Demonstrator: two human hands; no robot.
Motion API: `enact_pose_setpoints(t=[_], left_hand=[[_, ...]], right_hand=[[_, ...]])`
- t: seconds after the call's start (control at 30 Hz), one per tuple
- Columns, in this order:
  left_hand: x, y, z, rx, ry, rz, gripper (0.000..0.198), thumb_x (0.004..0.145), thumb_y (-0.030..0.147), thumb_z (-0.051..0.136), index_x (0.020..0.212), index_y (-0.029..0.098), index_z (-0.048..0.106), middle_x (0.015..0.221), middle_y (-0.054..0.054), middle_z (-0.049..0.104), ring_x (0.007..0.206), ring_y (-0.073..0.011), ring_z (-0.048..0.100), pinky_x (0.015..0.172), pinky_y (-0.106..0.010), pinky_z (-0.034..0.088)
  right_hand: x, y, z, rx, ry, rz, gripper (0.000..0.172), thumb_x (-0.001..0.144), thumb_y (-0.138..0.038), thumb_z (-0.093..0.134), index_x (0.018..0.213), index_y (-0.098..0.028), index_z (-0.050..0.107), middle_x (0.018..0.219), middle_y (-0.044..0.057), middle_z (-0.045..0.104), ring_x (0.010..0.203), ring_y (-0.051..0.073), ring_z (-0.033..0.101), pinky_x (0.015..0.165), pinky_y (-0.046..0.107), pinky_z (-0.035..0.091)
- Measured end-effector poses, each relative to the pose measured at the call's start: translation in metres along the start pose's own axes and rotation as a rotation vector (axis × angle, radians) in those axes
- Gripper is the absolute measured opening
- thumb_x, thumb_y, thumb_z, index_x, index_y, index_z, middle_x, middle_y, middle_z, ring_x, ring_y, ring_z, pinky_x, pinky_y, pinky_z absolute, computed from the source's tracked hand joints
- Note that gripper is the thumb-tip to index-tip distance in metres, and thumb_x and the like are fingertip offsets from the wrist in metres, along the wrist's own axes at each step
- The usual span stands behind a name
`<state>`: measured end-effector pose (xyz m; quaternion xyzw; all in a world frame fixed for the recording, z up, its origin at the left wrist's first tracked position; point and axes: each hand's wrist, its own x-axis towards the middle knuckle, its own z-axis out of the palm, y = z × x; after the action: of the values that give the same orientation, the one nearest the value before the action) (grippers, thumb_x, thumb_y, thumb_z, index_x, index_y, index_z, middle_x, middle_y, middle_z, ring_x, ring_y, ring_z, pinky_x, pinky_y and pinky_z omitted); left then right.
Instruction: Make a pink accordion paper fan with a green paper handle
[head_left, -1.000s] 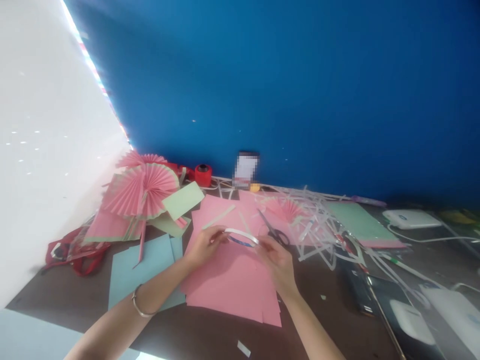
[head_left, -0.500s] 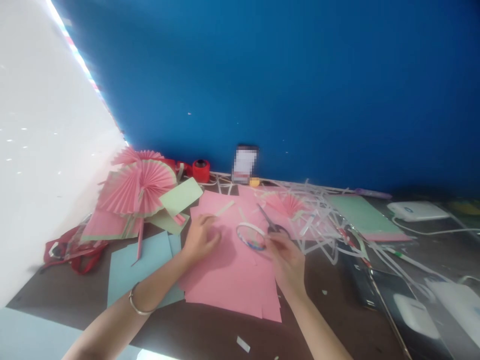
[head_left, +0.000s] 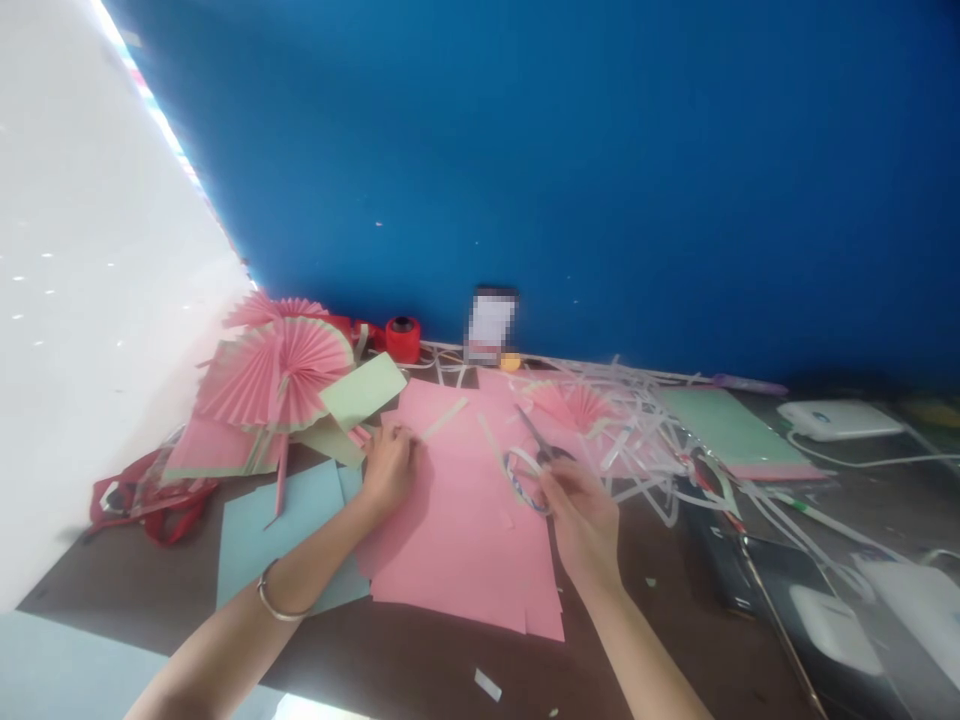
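On table (head_left: 420, 655), clear pkt (head_left: 823, 474) holds green ppr (head_left: 739, 430); R hand (head_left: 589, 522) grips white ring (head_left: 517, 488), L hand (head_left: 388, 470) grip unclear.

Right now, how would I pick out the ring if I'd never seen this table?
Find the big blue wall, then drop down to the pink paper in the middle of the table. At the paper's right side, the person's right hand pinches the ring, close to the scissors. It is a thin white-and-blue loop with a hollow middle, unlike the straight strips on the paper.
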<state>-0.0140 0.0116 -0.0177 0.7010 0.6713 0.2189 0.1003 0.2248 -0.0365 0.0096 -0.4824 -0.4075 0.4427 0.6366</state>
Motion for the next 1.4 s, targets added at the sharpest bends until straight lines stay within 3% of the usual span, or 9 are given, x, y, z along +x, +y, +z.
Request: enact_pose_setpoints(t=[0.13,0.3,0.63,0.87,1.17,1.4], left_hand=[[0.000,0.001,-0.003,0.083,0.051,-0.029,0.024,0.082,0.035,0.049,0.091,0.014,0.054,0.099,-0.014,0.049,0.094,-0.0297,0.046,0.081,-0.046,0.037],[-0.001,0.002,-0.007,0.070,0.015,-0.022,0.021,0.084,0.031,0.046,0.084,0.014,0.057,0.102,-0.013,0.049,0.094,-0.0288,0.047,0.083,-0.044,0.037],[0.003,-0.001,-0.006,0.119,0.064,-0.002,0.023,0.084,0.030,0.046,0.090,0.011,0.057,0.099,-0.014,0.050,0.093,-0.0276,0.048,0.083,-0.042,0.039],[0.005,-0.003,-0.007,0.105,0.082,0.029,0.020,0.084,0.025,0.045,0.080,0.012,0.060,0.096,-0.013,0.052,0.093,-0.0277,0.048,0.083,-0.042,0.039],[0.003,-0.002,-0.006,0.276,0.103,0.061,0.025,0.085,0.033,0.046,0.088,0.010,0.058,0.095,-0.015,0.055,0.091,-0.0286,0.048,0.080,-0.041,0.040],[0.004,-0.003,-0.007,0.170,0.080,0.079,0.020,0.085,0.027,0.046,0.084,0.013,0.060,0.100,-0.011,0.058,0.089,-0.0271,0.050,0.078,-0.039,0.041]], right_hand=[[-0.001,0.000,0.000,-0.025,0.018,0.000,0.018,0.068,-0.031,0.072,0.078,-0.019,0.062,0.086,0.001,0.056,0.053,0.008,0.052,0.051,0.026,0.045],[-0.001,-0.003,0.002,-0.097,-0.008,-0.036,0.016,0.070,-0.031,0.070,0.077,-0.019,0.062,0.073,-0.001,0.054,0.050,0.008,0.049,0.050,0.026,0.045],[-0.005,-0.008,0.006,-0.208,-0.086,-0.153,0.011,0.072,-0.027,0.067,0.076,-0.019,0.062,0.083,0.003,0.055,0.054,0.008,0.049,0.043,0.023,0.043],[-0.005,-0.008,0.006,-0.215,-0.109,-0.122,0.010,0.072,-0.027,0.067,0.076,-0.019,0.063,0.085,0.003,0.055,0.053,0.008,0.049,0.045,0.024,0.043],[-0.006,-0.010,0.006,-0.232,-0.112,-0.134,0.009,0.073,-0.027,0.066,0.076,-0.019,0.063,0.085,0.004,0.056,0.058,0.010,0.050,0.044,0.022,0.042],[-0.007,-0.010,0.008,-0.247,-0.109,-0.133,0.009,0.072,-0.027,0.066,0.074,-0.018,0.063,0.084,0.004,0.056,0.060,0.011,0.051,0.043,0.022,0.041]])
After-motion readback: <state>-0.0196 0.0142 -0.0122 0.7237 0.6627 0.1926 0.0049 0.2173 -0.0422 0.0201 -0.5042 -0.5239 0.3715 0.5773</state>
